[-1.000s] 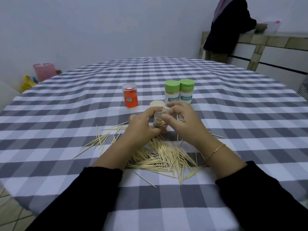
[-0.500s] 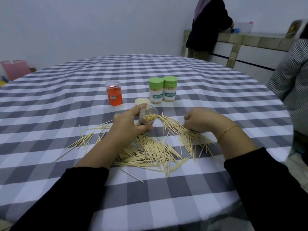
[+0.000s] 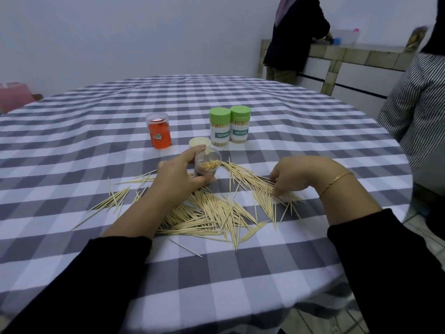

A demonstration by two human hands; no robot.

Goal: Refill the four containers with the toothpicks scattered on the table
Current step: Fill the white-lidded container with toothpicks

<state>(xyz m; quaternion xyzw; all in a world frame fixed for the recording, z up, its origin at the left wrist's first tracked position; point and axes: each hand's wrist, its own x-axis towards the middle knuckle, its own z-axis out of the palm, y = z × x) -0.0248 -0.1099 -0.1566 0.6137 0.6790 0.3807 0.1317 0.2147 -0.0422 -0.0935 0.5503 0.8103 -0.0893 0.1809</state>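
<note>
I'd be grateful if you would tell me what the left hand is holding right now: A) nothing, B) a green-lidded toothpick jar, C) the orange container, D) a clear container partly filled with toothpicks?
D: the left hand grips a clear container with toothpick ends showing inside.

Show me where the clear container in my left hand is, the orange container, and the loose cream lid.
Clear container [image 3: 209,162]: head view, on its transparent wall above the toothpicks inside.
Orange container [image 3: 160,135]: head view, on its orange body.
Cream lid [image 3: 199,142]: head view, on its rim.
</note>
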